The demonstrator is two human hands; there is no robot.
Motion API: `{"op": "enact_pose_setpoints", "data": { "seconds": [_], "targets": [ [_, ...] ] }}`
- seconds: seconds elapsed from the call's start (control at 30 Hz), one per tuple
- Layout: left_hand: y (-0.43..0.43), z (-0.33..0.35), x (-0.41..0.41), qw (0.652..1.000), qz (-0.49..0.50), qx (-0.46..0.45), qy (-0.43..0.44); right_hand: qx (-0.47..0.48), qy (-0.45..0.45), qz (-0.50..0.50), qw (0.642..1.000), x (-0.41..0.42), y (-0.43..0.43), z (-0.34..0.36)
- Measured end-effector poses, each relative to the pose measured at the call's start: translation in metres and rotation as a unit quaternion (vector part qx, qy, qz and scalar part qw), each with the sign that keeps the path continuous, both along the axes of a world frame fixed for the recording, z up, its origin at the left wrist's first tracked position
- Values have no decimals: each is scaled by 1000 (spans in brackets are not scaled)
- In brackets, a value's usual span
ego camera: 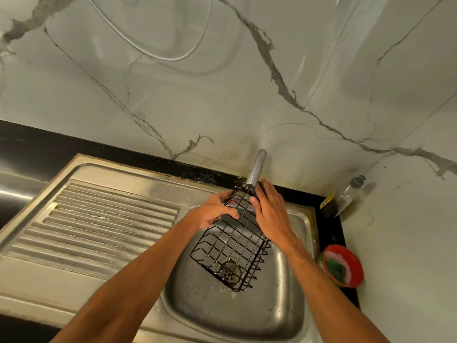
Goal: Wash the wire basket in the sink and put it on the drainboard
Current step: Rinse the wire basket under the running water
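Holding the black wire basket point(231, 243) tilted over the sink point(247, 315), centre of the frame.
Gripping its upper end under the tap point(256, 169): left hand point(212, 211) and right hand point(270, 214) fingers clamped on the wires; ribbed drainboard point(99, 224) lying at left.

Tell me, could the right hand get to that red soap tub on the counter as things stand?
Probably yes. The red soap tub sits open on the counter just right of the sink, with nothing between it and the right hand. That hand would first have to let go of the wire basket.
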State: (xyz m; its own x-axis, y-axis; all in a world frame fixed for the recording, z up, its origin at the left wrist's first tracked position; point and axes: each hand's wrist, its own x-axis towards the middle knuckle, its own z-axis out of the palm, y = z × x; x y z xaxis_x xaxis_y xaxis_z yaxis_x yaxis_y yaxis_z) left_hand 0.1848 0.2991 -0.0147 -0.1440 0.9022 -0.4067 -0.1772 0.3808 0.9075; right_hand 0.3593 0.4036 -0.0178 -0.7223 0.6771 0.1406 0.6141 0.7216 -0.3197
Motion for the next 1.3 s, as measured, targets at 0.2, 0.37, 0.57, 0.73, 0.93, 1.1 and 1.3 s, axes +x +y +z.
{"op": "enact_pose_setpoints", "data": {
  "seconds": [0.2, 0.37, 0.57, 0.73, 0.93, 1.1, 1.3],
  "targets": [
    [-9, -13, -3, 996, 56, -49, -58, -75, 44, -176, 981, 3, -24, -11],
    [-16, -16, -10, 990, 87, -97, -62, -432, 229, -230, 842, 7, -36, -2],
    [-28, -14, -21, 976, 107, -171, -81, -579, 311, -260, 707, 13, -42, 6],
    [-26, -12, -25, 951, 142, -221, -160, -612, 370, -170, 678, 18, -52, 15],
    [-30, -25, -17, 928, 146, -243, -244, -606, 399, -162, 669, 23, -54, 20],
    [-19, -14, -7, 937, 120, -254, -209, -633, 347, -185, 667, 29, -51, 20],
    [-20, 0, 9, 948, 129, -249, -152, -645, 321, -279, 635, 12, -43, 22]
  ]
}}
